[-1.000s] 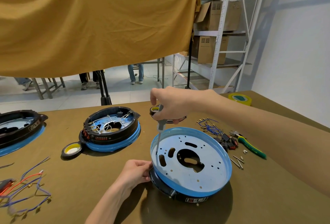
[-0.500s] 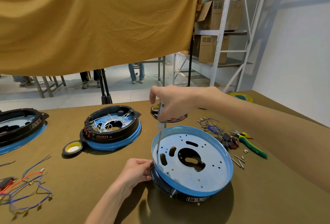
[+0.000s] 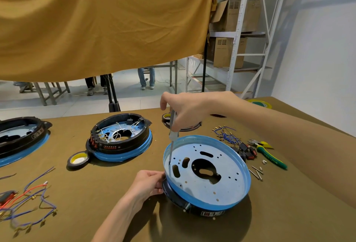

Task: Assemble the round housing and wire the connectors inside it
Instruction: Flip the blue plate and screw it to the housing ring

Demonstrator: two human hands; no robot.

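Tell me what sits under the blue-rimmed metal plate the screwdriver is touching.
A black housing ring shows beneath the plate along its near edge, with a label at the front. The left hand grips that side. The plate hides whatever is inside the ring; only darkness shows through its cutouts.

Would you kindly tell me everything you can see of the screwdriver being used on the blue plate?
The screwdriver has a pale, translucent-looking handle and a thin metal shaft. It stands nearly upright, tilted slightly. The right hand grips its handle from above. Its tip meets the perforated blue plate near the plate's left rim, apparently at a small hole; whether a screw sits there cannot be made out. The left hand holds the housing's edge just below.
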